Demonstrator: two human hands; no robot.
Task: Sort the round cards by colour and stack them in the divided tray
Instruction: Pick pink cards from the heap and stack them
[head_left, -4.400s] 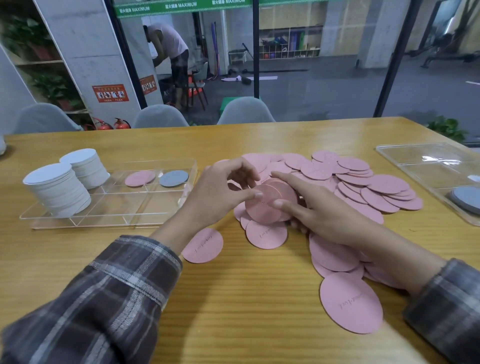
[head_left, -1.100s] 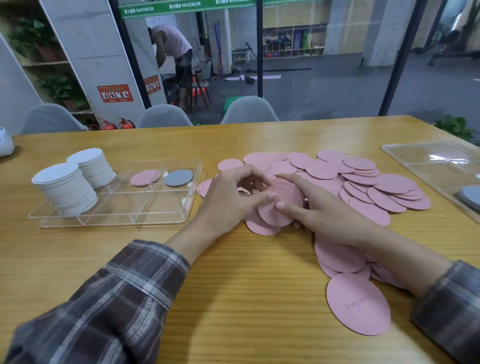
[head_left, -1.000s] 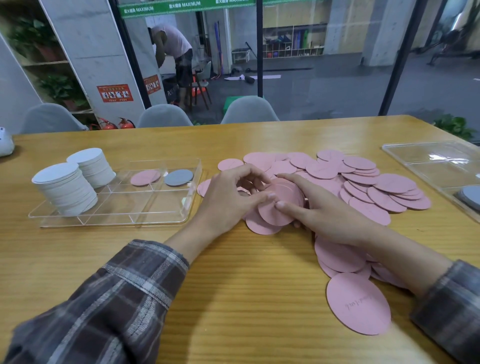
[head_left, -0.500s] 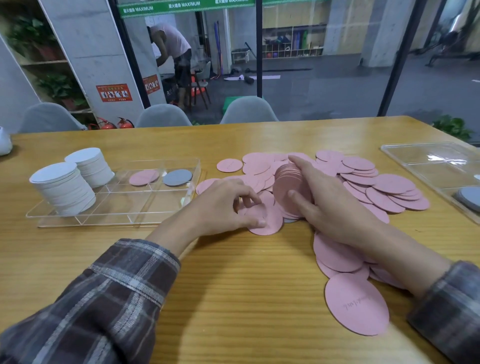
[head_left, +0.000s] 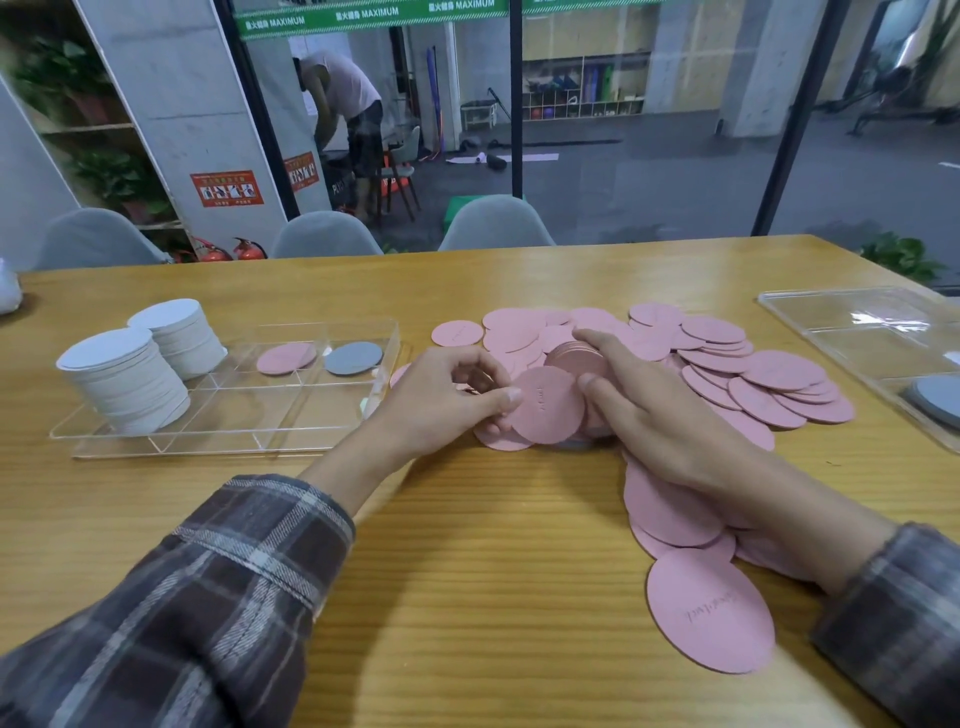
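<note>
Thumb and fingertips of the left hand (head_left: 447, 400) pinch a single pink card (head_left: 545, 405), tilted up against the near face of a stack of pink cards (head_left: 576, 358). The right hand (head_left: 660, 415) grasps that stack on edge, fingers over its top and thumb on the near side. The hand and the front card hide how many cards the stack holds.

Both hands sit over the loose pink cards (head_left: 753, 384) spread from the middle of the table (head_left: 467, 571) toward its right edge, and the right forearm covers some of them. The divided tray (head_left: 234, 410) lies near the left edge, holding two white stacks (head_left: 124, 384), a lone pink card (head_left: 285, 358) and a grey card (head_left: 353, 358). A second tray (head_left: 857, 322) is cut off at the right.

Half a second ago the left hand lay low on the loose cards; now it has lifted one to the stack.
</note>
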